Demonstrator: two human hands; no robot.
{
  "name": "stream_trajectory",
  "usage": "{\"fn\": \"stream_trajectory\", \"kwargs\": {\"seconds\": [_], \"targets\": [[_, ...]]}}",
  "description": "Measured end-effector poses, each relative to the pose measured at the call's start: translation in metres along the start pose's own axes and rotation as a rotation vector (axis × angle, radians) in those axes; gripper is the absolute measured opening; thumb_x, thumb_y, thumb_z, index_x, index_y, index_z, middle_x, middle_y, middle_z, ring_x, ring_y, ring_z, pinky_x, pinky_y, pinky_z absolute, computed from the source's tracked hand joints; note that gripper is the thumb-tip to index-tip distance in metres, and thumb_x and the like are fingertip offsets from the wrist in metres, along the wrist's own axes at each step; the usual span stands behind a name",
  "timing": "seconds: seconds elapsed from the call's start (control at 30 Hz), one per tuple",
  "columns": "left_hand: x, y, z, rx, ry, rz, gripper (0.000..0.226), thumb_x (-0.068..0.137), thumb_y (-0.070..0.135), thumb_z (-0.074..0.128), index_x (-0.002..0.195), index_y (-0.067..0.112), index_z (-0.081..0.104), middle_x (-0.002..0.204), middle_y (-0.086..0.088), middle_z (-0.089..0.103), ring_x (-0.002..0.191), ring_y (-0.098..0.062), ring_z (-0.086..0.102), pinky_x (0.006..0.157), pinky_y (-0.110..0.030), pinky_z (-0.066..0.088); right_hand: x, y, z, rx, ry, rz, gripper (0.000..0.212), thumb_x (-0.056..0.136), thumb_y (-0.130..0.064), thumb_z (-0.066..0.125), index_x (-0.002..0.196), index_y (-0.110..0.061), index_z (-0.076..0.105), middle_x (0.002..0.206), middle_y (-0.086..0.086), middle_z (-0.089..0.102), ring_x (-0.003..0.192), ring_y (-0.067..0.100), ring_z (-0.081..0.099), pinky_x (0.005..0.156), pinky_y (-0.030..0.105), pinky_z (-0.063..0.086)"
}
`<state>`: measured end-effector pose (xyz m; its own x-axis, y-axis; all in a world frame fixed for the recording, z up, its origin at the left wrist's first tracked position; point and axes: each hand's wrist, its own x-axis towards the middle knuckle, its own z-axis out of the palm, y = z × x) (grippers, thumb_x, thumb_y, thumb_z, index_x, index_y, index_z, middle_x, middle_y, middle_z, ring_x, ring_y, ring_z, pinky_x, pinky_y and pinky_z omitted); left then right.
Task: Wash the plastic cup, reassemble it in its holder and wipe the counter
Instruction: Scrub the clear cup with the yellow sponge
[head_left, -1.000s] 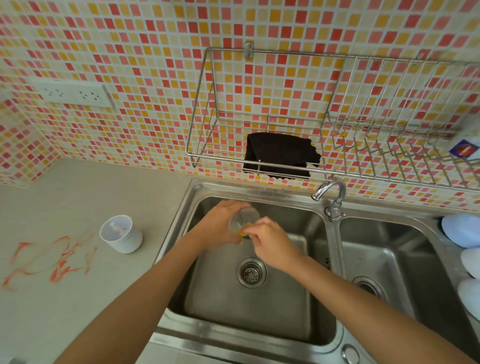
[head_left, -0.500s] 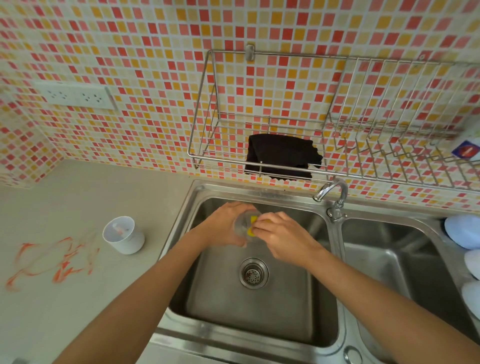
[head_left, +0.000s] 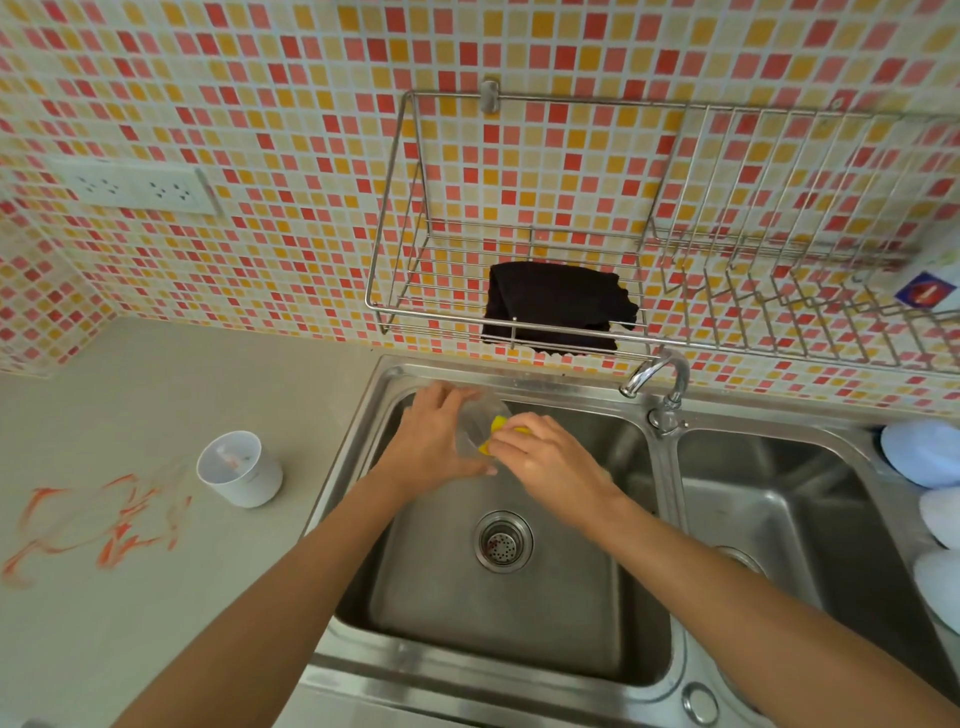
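Observation:
Over the left sink basin (head_left: 498, 623), my left hand (head_left: 436, 441) grips a clear plastic cup (head_left: 478, 421), tilted with its mouth toward the right. My right hand (head_left: 545, 454) presses a yellow sponge (head_left: 498, 428) into the cup's opening; most of the sponge is hidden by my fingers. A white holder cup (head_left: 241, 470) stands upright on the grey counter (head_left: 156, 395) left of the sink. Orange-red smears (head_left: 104, 525) stain the counter in front of it.
A black cloth (head_left: 556, 306) lies in the wire rack (head_left: 649, 228) on the tiled wall above the sink. The tap (head_left: 660, 384) stands between the two basins, not running. Pale blue and white rounded objects (head_left: 930, 457) sit at the right edge. A wall socket (head_left: 135, 187) is at upper left.
Both hands stay over the left basin with the cup. My right hand has shifted the sponge at the cup's mouth, and the yellow shows more.

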<state>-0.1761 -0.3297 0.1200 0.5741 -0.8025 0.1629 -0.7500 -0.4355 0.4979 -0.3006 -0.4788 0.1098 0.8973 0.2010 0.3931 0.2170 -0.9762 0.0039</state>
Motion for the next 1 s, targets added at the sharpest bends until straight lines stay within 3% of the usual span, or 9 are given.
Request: {"fn": "stream_trajectory", "kwargs": {"seconds": [0.13,0.2,0.37,0.47,0.53,0.6,0.77,0.93,1.0], "targets": [[0.002,0.000,-0.006,0.021,-0.038,0.065,0.084,0.061,0.031,0.085,0.134,0.013,0.047,0.129,-0.004,0.051,0.120,-0.019,0.043,0.103,-0.024,0.032,0.007,-0.016,-0.012,0.709,-0.138,0.510,0.028,0.090,-0.009,0.061,0.114,-0.021,0.071,0.084,-0.008,0.072,0.068,0.002,0.058,0.070,0.019,0.048],[0.004,0.002,-0.010,0.042,-0.068,0.084,0.082,0.062,0.027,0.084,0.134,0.014,0.047,0.130,-0.002,0.052,0.121,-0.017,0.043,0.099,-0.018,0.025,0.007,-0.015,-0.011,0.807,-0.164,0.590,0.029,0.092,-0.010,0.059,0.115,-0.022,0.070,0.072,-0.015,0.066,0.058,0.001,0.053,0.062,0.019,0.046],[0.006,0.008,-0.008,0.062,-0.191,0.123,0.077,0.063,0.025,0.080,0.132,0.016,0.048,0.129,0.001,0.051,0.119,-0.016,0.045,0.100,-0.021,0.031,0.001,0.013,-0.002,-0.075,-0.157,-0.075,0.034,0.076,-0.003,0.062,0.104,-0.019,0.071,0.104,-0.007,0.070,0.108,0.017,0.057,0.083,0.036,0.046],[0.009,0.013,-0.010,0.078,-0.177,0.148,0.077,0.063,0.023,0.080,0.132,0.014,0.047,0.130,0.000,0.051,0.120,-0.015,0.045,0.102,-0.018,0.029,0.000,0.013,-0.005,-0.253,-0.096,-0.115,0.032,0.084,-0.005,0.046,0.105,-0.012,0.069,0.107,-0.001,0.068,0.110,0.019,0.057,0.083,0.035,0.047],[0.010,0.015,-0.012,0.094,-0.185,0.164,0.076,0.063,0.023,0.080,0.132,0.014,0.049,0.129,0.000,0.051,0.119,-0.014,0.045,0.101,-0.015,0.024,-0.005,0.002,0.000,-0.219,-0.035,-0.005,0.030,0.079,-0.005,0.057,0.104,-0.011,0.070,0.107,-0.001,0.069,0.108,0.020,0.058,0.080,0.035,0.048],[0.010,0.014,-0.013,0.110,-0.197,0.167,0.076,0.065,0.025,0.080,0.133,0.014,0.049,0.131,-0.001,0.051,0.121,-0.015,0.044,0.101,-0.015,0.022,-0.008,-0.014,0.006,0.027,-0.038,0.189,0.038,0.069,0.002,0.068,0.104,-0.012,0.072,0.105,-0.002,0.071,0.104,0.023,0.059,0.079,0.036,0.050],[0.007,0.008,-0.018,0.119,-0.221,0.139,0.080,0.068,0.029,0.081,0.137,0.019,0.043,0.138,0.001,0.045,0.127,-0.015,0.039,0.105,-0.021,0.024,0.001,-0.030,-0.004,0.836,-0.125,0.668,0.029,0.094,-0.006,0.056,0.115,-0.020,0.070,0.108,0.001,0.072,0.093,0.021,0.065,0.081,0.024,0.047],[0.006,0.012,-0.019,0.068,-0.240,0.131,0.080,0.063,0.028,0.081,0.135,0.017,0.046,0.133,0.001,0.050,0.123,-0.015,0.043,0.106,-0.024,0.031,0.000,0.011,-0.009,0.043,-0.167,-0.028,0.042,0.076,0.000,0.050,0.107,-0.017,0.072,0.108,-0.007,0.070,0.109,0.020,0.057,0.081,0.037,0.047],[0.009,0.012,-0.020,0.038,-0.222,0.129,0.081,0.061,0.027,0.082,0.133,0.019,0.047,0.131,0.002,0.051,0.120,-0.013,0.044,0.103,-0.024,0.034,0.003,0.014,-0.017,-0.091,-0.141,-0.079,0.041,0.072,-0.006,0.045,0.103,-0.013,0.071,0.105,-0.004,0.070,0.109,0.022,0.058,0.078,0.036,0.048]]}}
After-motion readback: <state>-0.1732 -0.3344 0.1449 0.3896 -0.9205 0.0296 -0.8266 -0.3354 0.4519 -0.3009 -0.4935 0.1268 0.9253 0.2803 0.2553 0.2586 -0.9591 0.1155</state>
